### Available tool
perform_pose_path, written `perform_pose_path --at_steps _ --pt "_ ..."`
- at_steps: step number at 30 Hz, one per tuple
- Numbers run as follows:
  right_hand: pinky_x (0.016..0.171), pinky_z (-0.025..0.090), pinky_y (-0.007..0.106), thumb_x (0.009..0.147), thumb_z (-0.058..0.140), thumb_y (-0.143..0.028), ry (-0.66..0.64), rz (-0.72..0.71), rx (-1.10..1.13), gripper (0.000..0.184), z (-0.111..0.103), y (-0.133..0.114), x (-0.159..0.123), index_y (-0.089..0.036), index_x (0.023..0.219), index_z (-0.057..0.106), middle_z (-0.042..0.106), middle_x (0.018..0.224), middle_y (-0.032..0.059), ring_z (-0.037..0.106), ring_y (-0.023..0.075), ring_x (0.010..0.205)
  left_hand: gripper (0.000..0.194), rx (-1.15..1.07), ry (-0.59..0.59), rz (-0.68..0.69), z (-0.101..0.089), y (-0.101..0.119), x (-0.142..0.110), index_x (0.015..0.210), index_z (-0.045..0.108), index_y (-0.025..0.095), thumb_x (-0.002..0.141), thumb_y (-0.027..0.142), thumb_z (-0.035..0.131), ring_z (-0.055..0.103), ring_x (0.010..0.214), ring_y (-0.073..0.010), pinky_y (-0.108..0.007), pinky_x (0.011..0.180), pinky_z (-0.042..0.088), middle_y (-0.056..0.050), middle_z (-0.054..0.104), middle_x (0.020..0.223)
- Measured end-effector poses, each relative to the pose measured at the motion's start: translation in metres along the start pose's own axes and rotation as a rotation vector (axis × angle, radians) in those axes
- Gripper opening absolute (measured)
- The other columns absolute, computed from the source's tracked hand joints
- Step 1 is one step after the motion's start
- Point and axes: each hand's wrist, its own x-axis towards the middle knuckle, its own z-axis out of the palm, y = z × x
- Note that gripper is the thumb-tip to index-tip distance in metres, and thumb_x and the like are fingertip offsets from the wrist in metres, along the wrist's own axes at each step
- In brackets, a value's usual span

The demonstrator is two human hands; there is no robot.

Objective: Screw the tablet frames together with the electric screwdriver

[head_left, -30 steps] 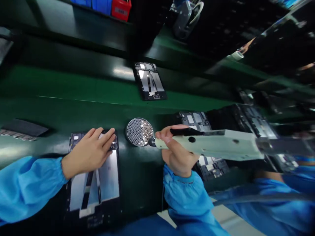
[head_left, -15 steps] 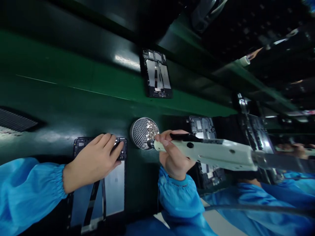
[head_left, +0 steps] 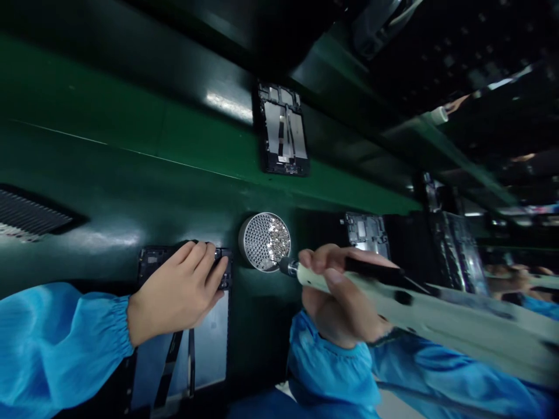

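Observation:
My left hand (head_left: 179, 291) lies over the top end of an opened tablet (head_left: 212, 343), its fingers curled and pressed together on the black frame. What sits under those fingertips is hidden. Dark flat cables run down the tablet's silver panel. In my right hand (head_left: 340, 297) is a pale green electric screwdriver (head_left: 419, 314), held nearly level with a dark strip along its top. Its tip points left, at the lower right rim of a round metal screw dish (head_left: 255, 241). Small silver screws (head_left: 278, 235) cover the dish's right side; holes show on its left.
Another opened tablet (head_left: 286, 131) lies on the green ledge ahead. A further device frame (head_left: 367, 230) is partly behind the screwdriver. On the left sits a dark ribbed block (head_left: 30, 212). Clear-wrapped dark items (head_left: 458, 250) stand at right, with a co-worker's hand (head_left: 517, 279) beyond.
The screwdriver's rear end has swung down and towards me, and its tip has shifted right to the dish's lower rim. My left hand keeps its place on the tablet. The whole view has shifted slightly.

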Motion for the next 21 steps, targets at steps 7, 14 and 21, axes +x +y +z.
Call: perform_pose_path --at_steps 7,14,21 --pt "0.059 0.052 0.034 0.074 0.065 -0.002 -0.235 0.025 -0.039 0.038 0.041 -0.010 0.001 -0.027 0.102 0.074 0.059 0.074 -0.0033 0.058 0.0146 0.066 0.046 -0.028 -0.004 -0.026 0.001 0.001 0.001 0.130 0.066 0.003 0.102 0.036 0.049 0.064 0.113 -0.0380 -0.049 0.095 0.050 -0.026 0.068 0.120" --pt "0.058 0.055 0.035 0.078 0.066 -0.006 -0.336 0.064 -0.099 0.037 0.043 0.000 -0.005 -0.029 0.106 0.071 0.057 0.073 -0.0033 0.058 0.0152 0.066 0.044 -0.056 0.013 -0.036 0.000 0.003 0.004 0.128 0.067 0.003 0.103 0.032 0.044 0.066 0.109 -0.0374 -0.049 0.094 0.048 -0.025 0.070 0.119" --pt "0.057 0.053 0.034 0.078 0.066 -0.006 -0.329 0.050 -0.113 0.033 0.045 0.001 -0.007 -0.028 0.103 0.071 0.057 0.071 -0.0029 0.058 0.0150 0.063 0.044 -0.054 0.031 -0.039 -0.001 0.005 0.005 0.127 0.068 0.003 0.102 0.032 0.047 0.066 0.109 -0.0370 -0.048 0.093 0.048 -0.024 0.072 0.116"
